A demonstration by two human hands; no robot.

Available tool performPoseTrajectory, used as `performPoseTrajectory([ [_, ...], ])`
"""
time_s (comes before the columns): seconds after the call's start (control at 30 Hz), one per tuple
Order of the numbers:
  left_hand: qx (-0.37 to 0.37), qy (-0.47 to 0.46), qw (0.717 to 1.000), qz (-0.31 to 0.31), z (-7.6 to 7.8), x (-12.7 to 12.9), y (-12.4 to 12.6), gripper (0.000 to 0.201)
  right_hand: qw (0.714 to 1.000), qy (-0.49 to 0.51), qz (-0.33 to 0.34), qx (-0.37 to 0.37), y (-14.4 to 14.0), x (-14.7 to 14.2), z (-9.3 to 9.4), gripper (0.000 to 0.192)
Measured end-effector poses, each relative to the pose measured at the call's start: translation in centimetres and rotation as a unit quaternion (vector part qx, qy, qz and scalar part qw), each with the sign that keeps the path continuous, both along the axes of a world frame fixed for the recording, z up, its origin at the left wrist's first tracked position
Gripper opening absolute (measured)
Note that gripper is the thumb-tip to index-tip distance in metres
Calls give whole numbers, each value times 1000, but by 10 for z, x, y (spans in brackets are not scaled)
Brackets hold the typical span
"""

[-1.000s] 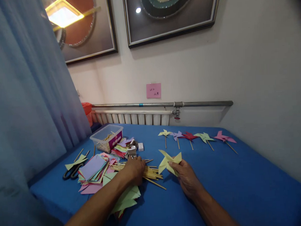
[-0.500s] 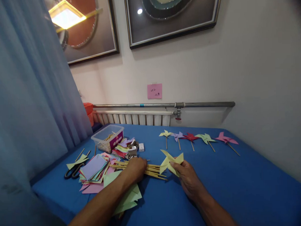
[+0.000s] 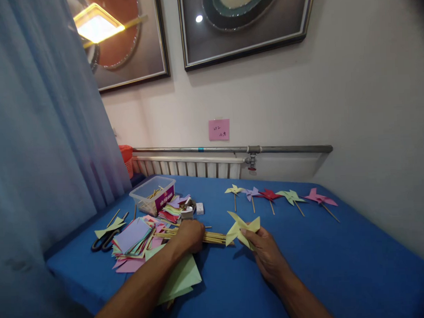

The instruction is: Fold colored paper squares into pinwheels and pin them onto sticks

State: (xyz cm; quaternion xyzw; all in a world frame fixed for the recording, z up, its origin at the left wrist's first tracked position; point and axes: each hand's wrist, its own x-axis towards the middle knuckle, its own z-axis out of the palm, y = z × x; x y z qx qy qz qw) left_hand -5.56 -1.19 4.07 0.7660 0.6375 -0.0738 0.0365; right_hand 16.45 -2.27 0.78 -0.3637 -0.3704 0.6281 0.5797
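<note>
At the far left, at about 9 o'clock from the hands, black scissors [image 3: 104,240] lay on the blue table [image 3: 340,261], beside a fanned stack of coloured paper squares [image 3: 133,236]; a clear plastic box [image 3: 152,199] stood behind at 11 o'clock. The left hand [image 3: 189,235] was closed over a bundle of wooden sticks [image 3: 214,237] whose long axis ran 9 to 3 o'clock, its free end pointing at the pale yellow paper pinwheel [image 3: 242,228] just beside it. The right hand [image 3: 266,252] pinched that pinwheel from below — the nearer hand to it. A row of finished pinwheels [image 3: 269,195] lay at 1 o'clock, well apart — nothing stood between sticks and pinwheel.
</note>
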Motion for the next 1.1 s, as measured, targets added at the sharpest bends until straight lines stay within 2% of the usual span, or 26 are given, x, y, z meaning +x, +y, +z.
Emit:
performPoseTrajectory([
  [0.2, 16, 40, 999, -17, -1, 2, -2, 32, 1000, 5, 0, 5, 0, -1, 1, 37],
  [0.47, 29, 58, 993, -95, 1, -2, -5, 24, 1000, -3, -14, 1, 3, -1, -2, 39],
  [0.63, 52, 36, 994, -86, 14, -3, -4, 27, 1000, 5, -25, 2, 4, 3, 2, 39],
  [0.8, 79, -61, 994, -37, 44, -13, -4, 23, 999, 5, -36, 18, 5, 7, 8, 33],
  [0.9, 108, -161, 981, -12, 61, -25, -1, 19, 999, 11, -34, 15, 6, 8, 10, 32],
  [1.0, 120, -308, 943, 42, 77, -42, 8, 14, 999, 24, -46, 1, 8, 7, 9, 37],
  [1.1, 149, -459, 872, 83, 99, -67, 25, 16, 997, 39, -61, -13, 9, 7, 6, 39],
])
